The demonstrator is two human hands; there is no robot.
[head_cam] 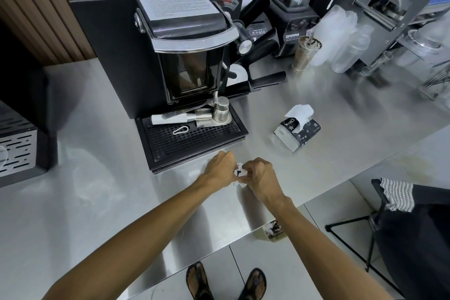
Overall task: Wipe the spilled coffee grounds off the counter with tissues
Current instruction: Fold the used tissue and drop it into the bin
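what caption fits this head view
Cleanup: left hand and right hand pinch a stained tissue at the counter by the drip tray, tissue box beside.

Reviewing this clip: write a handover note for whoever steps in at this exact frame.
The left hand and right hand both pinch one crumpled tissue with dark grounds on it, over the counter in front of the drip tray.
The tissue box sits to the right, with a fresh sheet sticking up.
Done: grounds are gathered in the tissue, and none show loose nearby.
Left: discard the tissue, then probably one more wipe.
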